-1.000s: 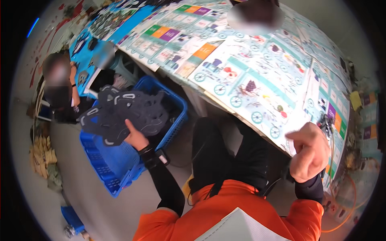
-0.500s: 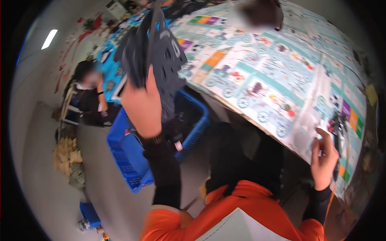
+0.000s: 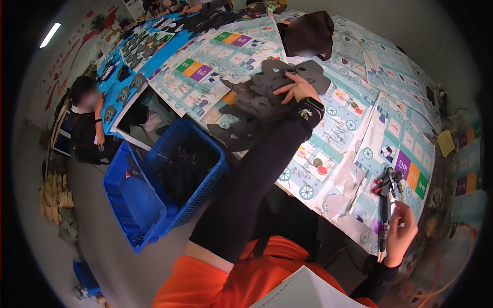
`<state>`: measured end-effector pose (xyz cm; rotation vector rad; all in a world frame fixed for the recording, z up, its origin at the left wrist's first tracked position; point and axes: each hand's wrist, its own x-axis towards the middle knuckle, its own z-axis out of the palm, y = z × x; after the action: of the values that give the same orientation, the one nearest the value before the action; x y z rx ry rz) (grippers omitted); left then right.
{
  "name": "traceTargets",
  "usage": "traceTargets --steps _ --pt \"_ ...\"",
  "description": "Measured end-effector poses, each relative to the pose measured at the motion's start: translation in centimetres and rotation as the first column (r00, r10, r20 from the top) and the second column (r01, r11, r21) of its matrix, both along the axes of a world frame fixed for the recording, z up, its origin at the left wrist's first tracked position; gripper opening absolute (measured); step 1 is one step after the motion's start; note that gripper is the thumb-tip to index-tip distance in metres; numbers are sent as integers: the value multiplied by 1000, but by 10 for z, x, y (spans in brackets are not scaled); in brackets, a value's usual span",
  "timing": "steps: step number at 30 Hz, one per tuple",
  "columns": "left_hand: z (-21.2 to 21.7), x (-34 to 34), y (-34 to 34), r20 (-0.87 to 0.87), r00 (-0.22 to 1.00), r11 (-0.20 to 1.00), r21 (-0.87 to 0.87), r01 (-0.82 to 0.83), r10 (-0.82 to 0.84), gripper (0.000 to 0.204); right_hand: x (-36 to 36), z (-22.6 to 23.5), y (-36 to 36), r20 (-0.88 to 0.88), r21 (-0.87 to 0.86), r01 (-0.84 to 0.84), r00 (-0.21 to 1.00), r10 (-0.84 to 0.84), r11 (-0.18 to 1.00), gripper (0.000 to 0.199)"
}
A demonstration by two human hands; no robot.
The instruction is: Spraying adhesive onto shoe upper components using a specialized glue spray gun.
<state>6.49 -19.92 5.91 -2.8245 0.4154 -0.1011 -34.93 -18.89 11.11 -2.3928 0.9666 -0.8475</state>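
Note:
A spread pile of dark grey cut pieces [image 3: 251, 100], flat with holes in them, lies on the sheet-covered table [image 3: 328, 138]. My left hand [image 3: 300, 88] rests on its far right part, fingers stretched out and apart. At the right side of the table my right hand [image 3: 403, 231] has its fingers curled, with thumb and fingertips close together beside a small whitish bit. What they pinch, if anything, is too small to make out. Just beyond those fingertips lies a hand tool [image 3: 386, 197] with a black handle, metal head and red parts.
Two blue plastic crates [image 3: 221, 172] stand on the floor at the left, one holding dark pieces. A seated person [image 3: 87, 118] is by a blue-covered table [image 3: 154, 51] at the far left. Another person's dark-haired head [image 3: 308, 33] shows across the table. An orange hose [image 3: 465, 256] hangs at the right.
My left hand has carried the dark grey pieces from above the crate rightward onto the table, where they now lie spread. My right hand is lower, still by the tool. My view has turned.

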Motion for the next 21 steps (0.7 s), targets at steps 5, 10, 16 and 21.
traceTargets --steps 5,10,16,21 --pt "41 21 78 -200 811 834 -193 517 -550 84 -48 12 -52 538 26 447 748 -389 894 24" --pt "69 -17 210 121 846 744 -423 517 -519 74 -98 28 -85 898 217 245 329 -292 945 25" --pt "25 -58 250 179 816 756 -307 578 -550 69 -118 91 -65 961 -220 -264 -225 162 939 15" --pt "21 -7 262 157 854 832 -194 519 -496 58 -43 127 -27 976 -212 -162 18 218 964 14"
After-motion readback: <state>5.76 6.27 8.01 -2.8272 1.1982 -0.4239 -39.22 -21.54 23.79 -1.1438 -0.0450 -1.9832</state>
